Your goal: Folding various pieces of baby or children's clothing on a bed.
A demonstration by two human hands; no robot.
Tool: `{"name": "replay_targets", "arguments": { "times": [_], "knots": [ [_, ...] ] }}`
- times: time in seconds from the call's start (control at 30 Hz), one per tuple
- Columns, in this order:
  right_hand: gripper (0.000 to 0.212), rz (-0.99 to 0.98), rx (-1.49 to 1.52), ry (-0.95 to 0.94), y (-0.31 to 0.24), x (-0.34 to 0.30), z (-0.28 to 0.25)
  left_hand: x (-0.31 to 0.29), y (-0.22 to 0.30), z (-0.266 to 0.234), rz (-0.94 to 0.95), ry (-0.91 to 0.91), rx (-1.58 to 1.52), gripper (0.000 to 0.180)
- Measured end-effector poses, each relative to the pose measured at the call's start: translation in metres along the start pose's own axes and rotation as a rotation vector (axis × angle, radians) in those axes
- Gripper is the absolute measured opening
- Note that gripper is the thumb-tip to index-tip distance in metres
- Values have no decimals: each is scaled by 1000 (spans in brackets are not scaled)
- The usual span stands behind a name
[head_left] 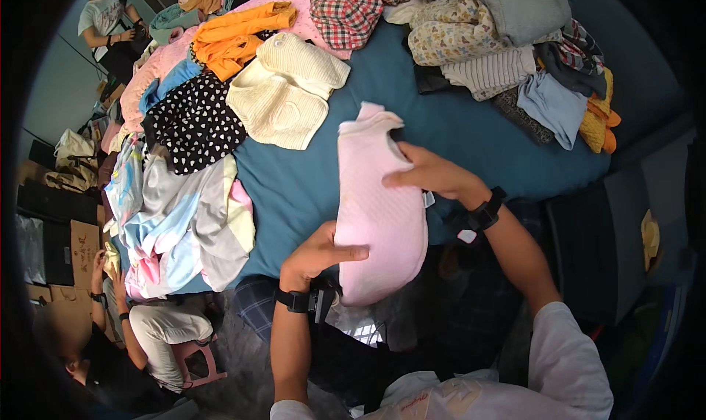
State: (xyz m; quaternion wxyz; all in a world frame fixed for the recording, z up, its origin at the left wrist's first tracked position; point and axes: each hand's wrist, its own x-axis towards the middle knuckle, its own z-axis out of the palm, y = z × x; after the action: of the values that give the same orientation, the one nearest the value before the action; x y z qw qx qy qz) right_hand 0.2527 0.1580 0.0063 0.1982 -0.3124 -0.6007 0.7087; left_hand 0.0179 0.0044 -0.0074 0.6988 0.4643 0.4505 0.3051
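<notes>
A pale pink quilted garment [382,207], folded into a long narrow shape, hangs between my hands over the near edge of the bed. My left hand [321,255] grips its lower left side, thumb lying across the front. Higher up on the right edge, my right hand [434,171] pinches it with the fingers behind, out of sight. A small white label sticks out beside the right edge. The garment's top end, a pale band, is bent over. Beyond it, a cream ribbed garment [294,119] lies spread on the blue sheet [294,192].
Loose clothes lie on the left: a black garment with white spots [193,122], an orange garment [239,34] and a pastel garment [191,214]. Stacked clothes [493,45] sit at the far right. One person [95,354] sits lower left by a pink stool [198,361]; another stands upper left.
</notes>
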Motion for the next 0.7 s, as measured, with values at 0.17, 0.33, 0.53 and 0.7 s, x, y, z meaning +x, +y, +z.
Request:
{"name": "replay_targets", "arguments": {
  "times": [0.17,0.33,0.53,0.7],
  "knots": [
    [67,34,-141,-558,-19,-6,11,0,-2,-5,-4,22,-243,63],
    [70,117,-212,-373,-2,-8,23,6,0,1,267,373,-244,51],
    [42,354,-569,-500,-40,-4,42,-9,9,-11,249,522,-300,45],
    [29,-211,360,158,-17,5,15,-18,-1,-6,218,184,-144,61]
  ]
}}
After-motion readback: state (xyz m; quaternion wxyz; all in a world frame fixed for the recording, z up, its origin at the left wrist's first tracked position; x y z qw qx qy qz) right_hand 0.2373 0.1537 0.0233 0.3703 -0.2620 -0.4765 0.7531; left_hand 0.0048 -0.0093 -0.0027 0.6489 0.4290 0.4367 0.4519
